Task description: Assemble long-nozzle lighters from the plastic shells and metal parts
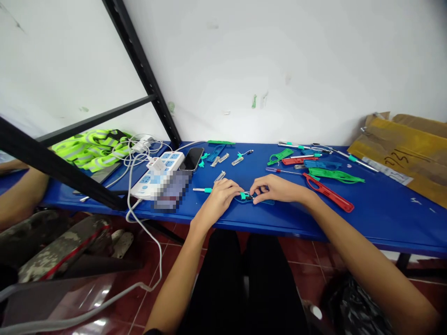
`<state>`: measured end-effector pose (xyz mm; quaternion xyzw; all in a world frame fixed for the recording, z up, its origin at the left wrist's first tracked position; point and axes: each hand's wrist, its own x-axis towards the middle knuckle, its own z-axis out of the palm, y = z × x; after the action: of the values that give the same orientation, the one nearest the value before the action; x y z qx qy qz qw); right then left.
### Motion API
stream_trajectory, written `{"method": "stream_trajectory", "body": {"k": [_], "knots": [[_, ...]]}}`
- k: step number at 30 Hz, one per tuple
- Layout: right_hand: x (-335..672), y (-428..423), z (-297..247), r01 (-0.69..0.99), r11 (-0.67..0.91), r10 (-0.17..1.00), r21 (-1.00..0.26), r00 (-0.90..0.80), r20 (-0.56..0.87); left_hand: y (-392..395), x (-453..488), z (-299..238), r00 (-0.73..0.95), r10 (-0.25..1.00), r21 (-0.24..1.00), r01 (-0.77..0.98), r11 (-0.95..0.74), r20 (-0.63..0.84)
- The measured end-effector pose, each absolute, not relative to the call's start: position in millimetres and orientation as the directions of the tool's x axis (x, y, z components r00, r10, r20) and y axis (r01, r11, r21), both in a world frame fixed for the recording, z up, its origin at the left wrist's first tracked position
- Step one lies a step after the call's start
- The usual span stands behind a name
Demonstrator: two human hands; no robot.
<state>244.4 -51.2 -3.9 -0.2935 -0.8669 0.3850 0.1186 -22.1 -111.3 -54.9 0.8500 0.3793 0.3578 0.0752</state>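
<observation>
My left hand (pixel 223 197) is closed on a thin metal tube (pixel 199 190), which sticks out on its left with a teal sleeve. Between my hands shows a small teal fitting (pixel 243 196) with dark bits beside it. A blue plastic shell (pixel 268 202) lies on the table under my fingers, mostly covered. Close on the right, my right hand (pixel 268 188) has its fingers curled and pinched at the end of these parts. What sits in that pinch is too small to make out. Just behind my left hand lies a small clear plastic piece (pixel 220 176).
Red shells (pixel 330 193), green shells (pixel 335 175) and metal tubes lie to the right on the blue table (pixel 377 218). A cardboard box (pixel 401 153) stands far right. At left are a power strip (pixel 143 188), a phone (pixel 193 159), cables and a black frame post (pixel 146 60). Another person's arm (pixel 24 195) is beyond.
</observation>
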Motion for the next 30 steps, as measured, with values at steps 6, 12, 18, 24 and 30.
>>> {"method": "stream_trajectory", "body": {"k": [6, 12, 18, 24, 30], "knots": [[243.7, -48.7, -8.4, 0.384, 0.507, 0.596, -0.772, -0.803, -0.008, -109.0, -23.0, -54.4, 0.438, 0.705, 0.414, 0.59, -0.693, 0.557], [244.5, -50.7, -9.4, 0.403, 0.452, 0.625, -0.796, -0.78, -0.04, -108.3, -25.0, -46.7, 0.467, 0.687, 0.3, 0.658, -0.69, 0.556], [244.1, -51.0, -11.5, 0.397, 0.429, 0.631, -0.811, -0.775, -0.045, -103.2, -27.7, -38.0, 0.554, 0.658, 0.287, 0.612, -0.737, 0.509], [242.8, -51.5, -10.4, 0.405, 0.431, 0.631, -0.806, -0.774, -0.051, -93.6, -29.1, -29.0, 0.601, 0.703, 0.327, 0.624, -0.71, 0.381], [242.5, -53.8, -8.8, 0.416, 0.4, 0.641, -0.817, -0.764, -0.075, -82.9, -29.0, -25.4, 0.648, 0.667, 0.344, 0.572, -0.745, 0.368]]}}
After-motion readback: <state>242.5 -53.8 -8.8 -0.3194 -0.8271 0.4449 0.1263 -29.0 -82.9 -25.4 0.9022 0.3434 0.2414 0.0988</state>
